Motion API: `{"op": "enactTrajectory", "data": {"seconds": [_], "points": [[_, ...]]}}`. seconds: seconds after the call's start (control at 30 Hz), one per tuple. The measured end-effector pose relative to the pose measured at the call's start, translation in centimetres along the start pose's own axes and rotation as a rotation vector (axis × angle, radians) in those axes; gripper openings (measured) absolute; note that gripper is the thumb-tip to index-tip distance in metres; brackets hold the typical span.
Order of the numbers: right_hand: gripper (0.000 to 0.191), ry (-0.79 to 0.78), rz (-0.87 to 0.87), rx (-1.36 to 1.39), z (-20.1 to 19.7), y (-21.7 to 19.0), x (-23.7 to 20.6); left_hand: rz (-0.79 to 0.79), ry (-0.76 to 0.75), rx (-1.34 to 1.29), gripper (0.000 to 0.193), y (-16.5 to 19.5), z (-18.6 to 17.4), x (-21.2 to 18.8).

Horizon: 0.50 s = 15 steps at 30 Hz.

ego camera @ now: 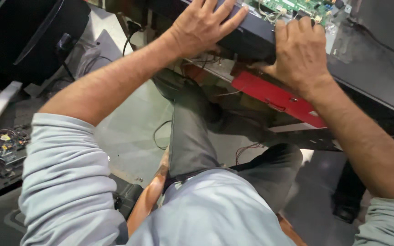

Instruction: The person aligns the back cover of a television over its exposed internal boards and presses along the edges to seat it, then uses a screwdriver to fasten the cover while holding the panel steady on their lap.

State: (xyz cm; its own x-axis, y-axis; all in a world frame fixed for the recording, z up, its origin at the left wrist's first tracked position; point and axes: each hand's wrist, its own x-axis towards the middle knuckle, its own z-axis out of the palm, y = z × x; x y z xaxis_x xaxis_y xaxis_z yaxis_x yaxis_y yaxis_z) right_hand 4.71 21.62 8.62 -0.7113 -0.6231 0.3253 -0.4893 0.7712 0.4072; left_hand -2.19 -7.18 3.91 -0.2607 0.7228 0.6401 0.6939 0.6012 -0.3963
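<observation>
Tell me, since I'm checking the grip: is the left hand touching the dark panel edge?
Touching. The head view shows the left hand lying flat on the dark panel edge, fingers spread over its top with no gap visible.

A red metal tray (277,96) sits under the bench edge at right. At far left looms a large black casing (28,32); nearer, at the left edge, a small circuit board (5,145) lies among thin wires (colours hard to tell). A black cable (159,135) loops on the pale floor (128,123).
</observation>
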Motion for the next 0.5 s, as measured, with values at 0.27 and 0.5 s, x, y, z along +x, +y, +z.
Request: {"op": "enactTrajectory", "data": {"seconds": [0.27, 0.5], "points": [[0.101, 0.094, 0.007, -0.138, 2.2, -2.5, 1.0, 0.019, -0.017, -0.079, 0.089, 0.2, 1.6, -0.9], [0.095, 0.101, -0.005, -0.161, 2.9, -2.4, 0.7, 0.024, 0.029, 0.029, 0.094, 0.3, 1.6, -1.5]]}}
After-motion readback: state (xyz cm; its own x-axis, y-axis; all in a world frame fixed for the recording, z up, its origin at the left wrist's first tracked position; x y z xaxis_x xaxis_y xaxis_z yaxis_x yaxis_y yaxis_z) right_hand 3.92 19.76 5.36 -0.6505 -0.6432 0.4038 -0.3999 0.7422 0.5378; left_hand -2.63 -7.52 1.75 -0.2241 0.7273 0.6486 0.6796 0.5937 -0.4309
